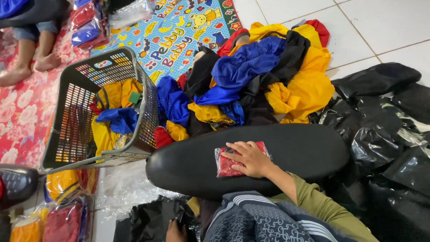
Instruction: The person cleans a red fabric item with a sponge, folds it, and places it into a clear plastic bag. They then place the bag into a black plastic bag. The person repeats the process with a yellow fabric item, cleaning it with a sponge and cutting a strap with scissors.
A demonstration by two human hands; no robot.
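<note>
My right hand (249, 158) lies flat on a small clear bag holding a folded red garment (226, 165). The bag rests on a black oval padded board (295, 148) across my lap. My left hand (175, 232) is low at the bottom edge, fingers closed on crumpled black plastic (150, 219). A heap of yellow, blue, black and red garments (255, 76) lies on the floor beyond the board.
A grey plastic basket (74, 125) with yellow and blue garments stands at the left. Black plastic bags (385, 134) pile at the right. Packed garments in clear bags (49, 219) lie bottom left. Another person's bare legs (27, 58) rest on a floral mat top left.
</note>
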